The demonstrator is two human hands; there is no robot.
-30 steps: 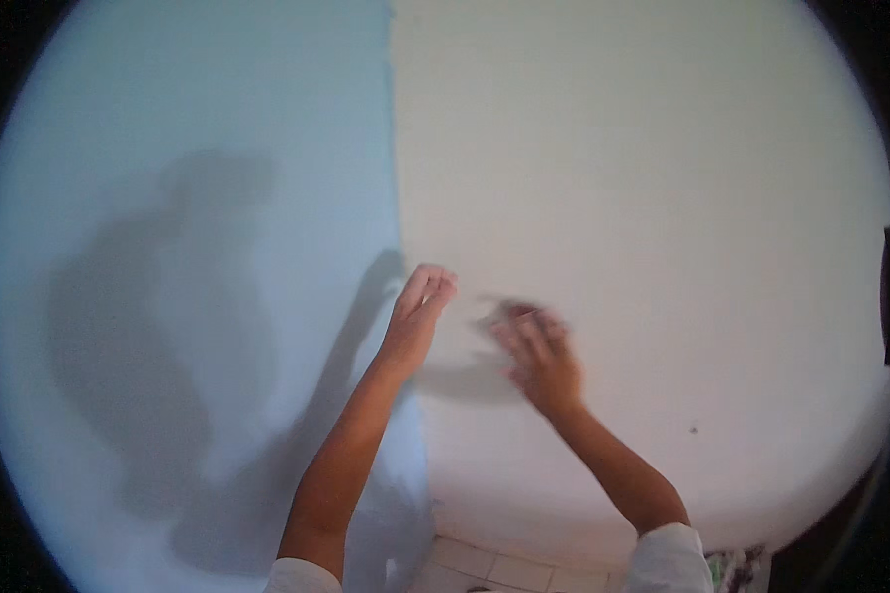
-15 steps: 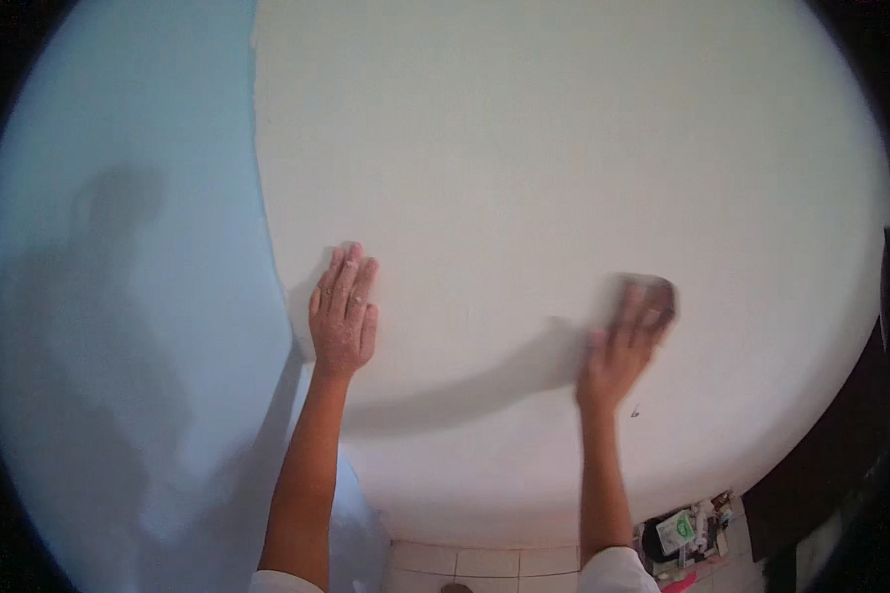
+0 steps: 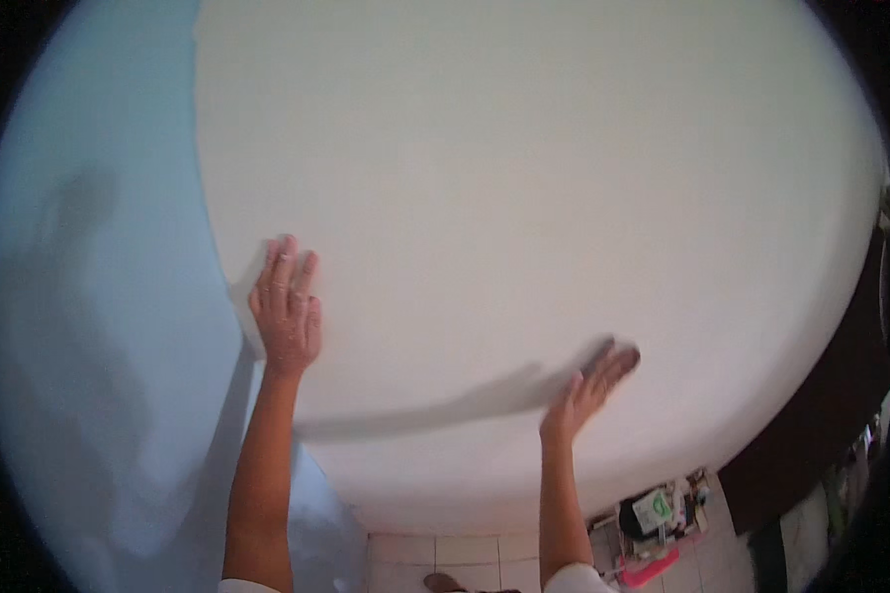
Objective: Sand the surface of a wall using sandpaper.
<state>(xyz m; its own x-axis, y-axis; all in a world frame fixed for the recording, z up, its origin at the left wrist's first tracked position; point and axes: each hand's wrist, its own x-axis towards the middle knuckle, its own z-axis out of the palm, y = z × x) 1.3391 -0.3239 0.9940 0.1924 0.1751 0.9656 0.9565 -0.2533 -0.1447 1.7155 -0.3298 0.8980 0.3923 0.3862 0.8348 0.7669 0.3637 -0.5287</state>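
My left hand (image 3: 287,316) lies flat on the cream wall (image 3: 445,217), close to its left border with the light blue wall (image 3: 99,326). Its fingers are stretched out and dusted with white powder. Lower and to the right, my right hand (image 3: 576,403) presses a dark, thin piece that looks like sandpaper (image 3: 595,356) against the same wall. Only the dark edge of that piece shows past the fingers; the rest is hidden beneath them.
Tiled floor (image 3: 465,550) shows at the bottom, with a foot in a brown shoe (image 3: 443,582). At lower right a low holder of mixed small items (image 3: 653,514) stands by the wall, a pink thing (image 3: 651,568) beside it. A dark brown panel (image 3: 791,445) runs along the right side.
My right hand has slid down the wall with the dark piece, its fingers now tilted further right. My left hand stays flat near the border. The whole view has shifted rightward.
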